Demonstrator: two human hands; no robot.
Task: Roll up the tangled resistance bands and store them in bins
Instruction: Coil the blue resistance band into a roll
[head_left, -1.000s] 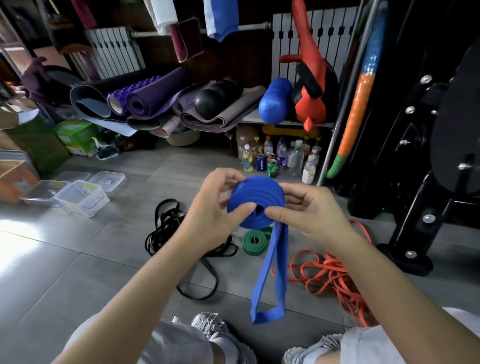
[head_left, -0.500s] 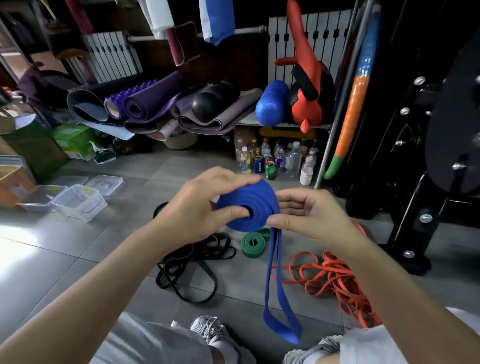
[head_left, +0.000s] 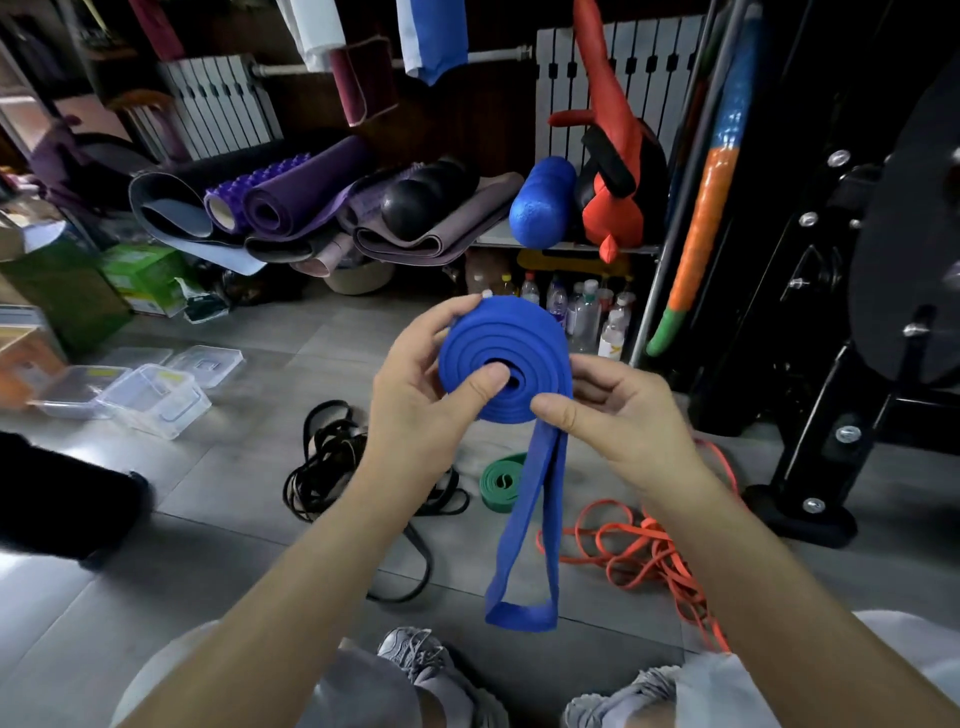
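Up comes the wide blue rubber resistance band (head_left: 506, 358), its coil turned since half a second ago so the spiral face now shows, and the hanging tail looks shorter. The left hand (head_left: 415, 400) grips the roll, thumb pressed on the centre and fingers curled behind the rim. The right hand (head_left: 623, 410) pinches the lower edge where the flat tail leaves the coil. All of it is held in mid-air above the grey tiled floor (head_left: 208, 493), well apart from the clear plastic bins (head_left: 156, 400).

Light, soft and springy by the look of it, so the coil will likely unwind if the centre is let go. Best hold: thumb on the core, with tension on the tail close to the roll.
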